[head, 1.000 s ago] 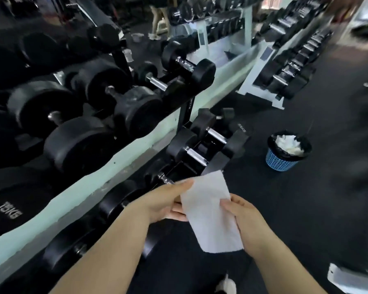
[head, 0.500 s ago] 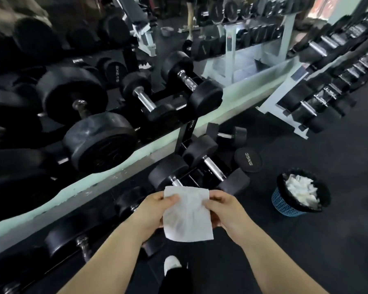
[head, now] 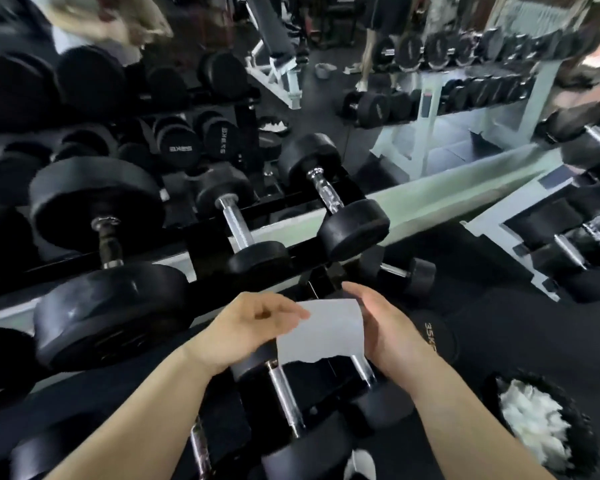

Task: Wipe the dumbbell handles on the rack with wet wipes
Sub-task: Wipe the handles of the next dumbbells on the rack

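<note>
A white wet wipe (head: 321, 332) hangs between my two hands in the lower middle of the head view. My left hand (head: 246, 327) pinches its left edge. My right hand (head: 387, 332) holds its right edge, fingers nearly straight along it. Just above the hands, the black rack's (head: 208, 289) upper tier carries black dumbbells with chrome handles: one (head: 238, 226) in the middle, one (head: 326, 192) to its right, a bigger one (head: 110, 244) to the left. Beneath the wipe, lower-tier dumbbell handles (head: 284, 398) show.
A bin (head: 534, 420) lined in black and full of used white wipes stands on the dark floor at lower right. A 35 kg dumbbell (head: 433, 337) sits by my right hand. White racks (head: 506, 230) of dumbbells run along the right. A mirror behind the rack reflects the gym.
The view has moved closer to the rack and over the lower tier. The wipe is now held flatter and higher, stretched between both hands. The bin has shifted to the lower right corner.
</note>
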A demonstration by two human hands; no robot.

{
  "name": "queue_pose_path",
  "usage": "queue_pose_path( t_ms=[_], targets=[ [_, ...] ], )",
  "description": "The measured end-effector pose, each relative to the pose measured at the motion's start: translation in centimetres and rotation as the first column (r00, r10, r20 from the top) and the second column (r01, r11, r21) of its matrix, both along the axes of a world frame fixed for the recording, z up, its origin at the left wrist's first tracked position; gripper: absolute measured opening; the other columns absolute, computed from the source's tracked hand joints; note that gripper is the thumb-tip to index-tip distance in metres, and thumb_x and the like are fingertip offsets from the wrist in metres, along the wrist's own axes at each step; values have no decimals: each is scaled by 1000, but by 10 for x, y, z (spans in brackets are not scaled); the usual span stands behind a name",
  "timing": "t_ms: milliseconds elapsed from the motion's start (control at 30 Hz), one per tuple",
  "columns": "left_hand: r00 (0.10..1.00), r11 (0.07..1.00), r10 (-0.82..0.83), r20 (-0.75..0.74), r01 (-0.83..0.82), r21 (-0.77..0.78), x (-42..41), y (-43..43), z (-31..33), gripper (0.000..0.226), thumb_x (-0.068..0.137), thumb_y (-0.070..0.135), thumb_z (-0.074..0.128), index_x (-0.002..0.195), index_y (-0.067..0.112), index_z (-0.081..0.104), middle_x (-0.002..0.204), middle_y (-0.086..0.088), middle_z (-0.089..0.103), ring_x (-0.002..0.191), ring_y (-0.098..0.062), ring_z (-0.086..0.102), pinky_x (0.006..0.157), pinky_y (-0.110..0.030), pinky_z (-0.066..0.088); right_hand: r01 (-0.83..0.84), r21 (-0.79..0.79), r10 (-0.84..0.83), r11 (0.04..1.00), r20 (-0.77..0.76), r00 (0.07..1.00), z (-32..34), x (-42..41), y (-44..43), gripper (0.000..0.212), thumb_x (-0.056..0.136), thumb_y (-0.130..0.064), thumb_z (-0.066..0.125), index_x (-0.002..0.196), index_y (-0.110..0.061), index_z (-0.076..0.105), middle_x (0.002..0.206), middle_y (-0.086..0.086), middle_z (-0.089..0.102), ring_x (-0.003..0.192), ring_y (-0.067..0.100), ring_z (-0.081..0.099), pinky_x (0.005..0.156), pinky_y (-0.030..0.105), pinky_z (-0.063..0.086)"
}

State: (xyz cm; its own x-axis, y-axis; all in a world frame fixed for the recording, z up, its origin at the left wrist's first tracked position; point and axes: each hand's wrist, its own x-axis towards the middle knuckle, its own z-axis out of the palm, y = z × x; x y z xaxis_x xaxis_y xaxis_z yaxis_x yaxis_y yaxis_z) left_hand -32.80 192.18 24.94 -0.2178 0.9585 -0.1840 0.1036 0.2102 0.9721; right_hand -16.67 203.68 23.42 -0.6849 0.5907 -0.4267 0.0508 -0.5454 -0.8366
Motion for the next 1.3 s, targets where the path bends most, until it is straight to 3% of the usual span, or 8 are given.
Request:
queue_pose_path(
  t_ms=[167, 300, 400, 567, 733, 867, 1100, 1300],
  targets=[
    [908, 947, 322, -268, -316, 64, 4, 33, 5, 34, 84, -2, 57, 84, 32, 57, 76, 13, 60, 55, 8, 52, 55, -4, 39, -442, 67, 436, 895, 83, 896, 5, -39, 45, 12, 81, -5, 60, 84, -16, 65, 77, -1, 68, 69, 10, 65, 63, 22, 52],
    [783, 811, 584, -213, -573, 117, 4, 53, 1, 36, 82, 0, 61, 84, 36, 57, 82, 12, 65, 69, 10, 58, 64, -2, 42, -473, 272, 418, 838, 235, 877, 15, -62, 93, 17, 83, -7, 58, 77, -21, 64, 76, -1, 63, 74, 16, 58, 64, 24, 43],
    [562, 631, 767, -310, -749, 201, -1, 57, -14, 37, 84, 0, 59, 73, 35, 60, 82, 19, 63, 74, 12, 59, 66, 1, 41, -450, 473, 340, 758, 302, 890, 28, -83, 120, 14, 83, -13, 59, 84, -26, 62, 83, -3, 60, 81, 15, 57, 70, 25, 42],
    [296, 508, 767, -570, -822, 257, -13, 53, -40, 11, 80, 12, 64, 90, 17, 69, 86, 26, 54, 81, -3, 55, 70, -2, 38, -343, 827, 265, 445, 244, 933, 38, -152, 115, 17, 86, -14, 49, 78, -25, 59, 74, -15, 54, 68, -1, 48, 64, 3, 36],
    [420, 613, 671, -611, -779, 137, -38, 64, -54, 49, 80, 26, 68, 125, 20, 53, 118, 21, 36, 109, 3, 37, 86, -17, 36, -392, 920, 189, 6, 384, 904, -6, -246, 109, 26, 90, -7, 41, 107, -6, 60, 114, 8, 53, 103, 20, 48, 69, 21, 30],
    [501, 660, 660, -559, -742, 115, -51, 66, -76, 41, 79, 25, 69, 118, 19, 60, 114, 18, 40, 117, -4, 40, 87, -10, 32, -658, 696, 242, -289, 718, 653, -40, -280, 112, 31, 90, -6, 40, 115, -11, 59, 124, 10, 45, 113, 28, 45, 85, 33, 40],
    [447, 713, 658, -606, -630, 308, -71, 64, -96, 36, 69, 48, 54, 98, 27, 57, 100, 9, 59, 95, -5, 47, 71, -11, 44, -771, 572, 441, -278, 790, 427, -34, -258, 117, 24, 88, -13, 53, 109, -11, 65, 116, 3, 47, 113, 19, 46, 85, 18, 31],
    [439, 716, 673, -596, -589, 374, -77, 63, -102, 34, 68, 48, 54, 96, 29, 53, 96, 10, 59, 91, -6, 48, 72, -10, 41, -694, 709, 343, -130, 688, 639, -40, -281, 119, 23, 90, -14, 51, 108, -8, 66, 112, 7, 50, 107, 20, 50, 75, 18, 31]
  ],
)
